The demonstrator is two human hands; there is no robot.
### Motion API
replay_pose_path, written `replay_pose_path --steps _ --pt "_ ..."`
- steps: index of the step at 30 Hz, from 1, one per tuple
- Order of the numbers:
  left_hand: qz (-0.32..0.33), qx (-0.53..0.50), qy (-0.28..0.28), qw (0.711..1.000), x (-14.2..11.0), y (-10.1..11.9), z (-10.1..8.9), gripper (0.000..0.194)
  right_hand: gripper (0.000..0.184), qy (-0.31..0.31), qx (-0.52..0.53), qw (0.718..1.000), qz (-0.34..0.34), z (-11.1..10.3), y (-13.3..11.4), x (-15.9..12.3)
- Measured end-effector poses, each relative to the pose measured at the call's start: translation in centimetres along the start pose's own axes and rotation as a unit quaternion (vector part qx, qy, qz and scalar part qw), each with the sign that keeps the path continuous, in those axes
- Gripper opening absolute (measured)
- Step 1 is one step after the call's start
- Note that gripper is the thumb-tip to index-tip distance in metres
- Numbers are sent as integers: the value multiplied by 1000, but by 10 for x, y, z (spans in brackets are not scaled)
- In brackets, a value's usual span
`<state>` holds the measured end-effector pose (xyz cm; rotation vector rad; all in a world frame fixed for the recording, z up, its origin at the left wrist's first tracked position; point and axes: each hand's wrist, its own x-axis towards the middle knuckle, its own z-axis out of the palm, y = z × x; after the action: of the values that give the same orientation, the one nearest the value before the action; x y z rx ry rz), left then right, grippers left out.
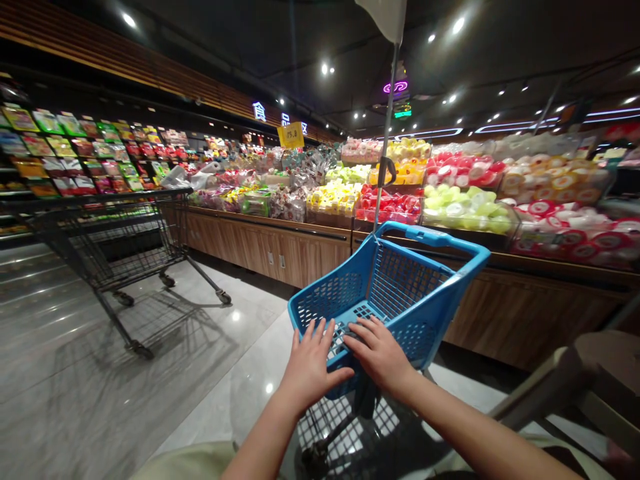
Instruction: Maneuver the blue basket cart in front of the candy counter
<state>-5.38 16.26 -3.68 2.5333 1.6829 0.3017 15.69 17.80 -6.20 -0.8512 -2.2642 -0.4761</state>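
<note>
A small blue plastic shopping cart stands right in front of me, its basket holding nothing that I can see. My left hand rests on the near rim of the basket with its fingers stretched out and spread. My right hand lies next to it on the same rim, fingers flat over the edge and onto the blue child-seat flap. Neither hand holds anything. A thin pole with a white flag rises from the cart.
A long wooden counter piled with wrapped sweets and packaged goods runs across behind the cart. A black wire shopping cart stands unattended on the left. Shelves of packets line the far left wall. Polished grey floor lies at left.
</note>
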Motion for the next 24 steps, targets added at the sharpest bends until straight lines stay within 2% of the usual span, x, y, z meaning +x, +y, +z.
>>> replay_pose_path --steps 11,24 --pt "5 -9 -5 1000 1 1 -1 97 35 -52 -24 998 -29 -17 33 -8" --pt "6 -18 -3 1000 2 0 1 94 34 -79 -129 989 -8 -60 140 -39"
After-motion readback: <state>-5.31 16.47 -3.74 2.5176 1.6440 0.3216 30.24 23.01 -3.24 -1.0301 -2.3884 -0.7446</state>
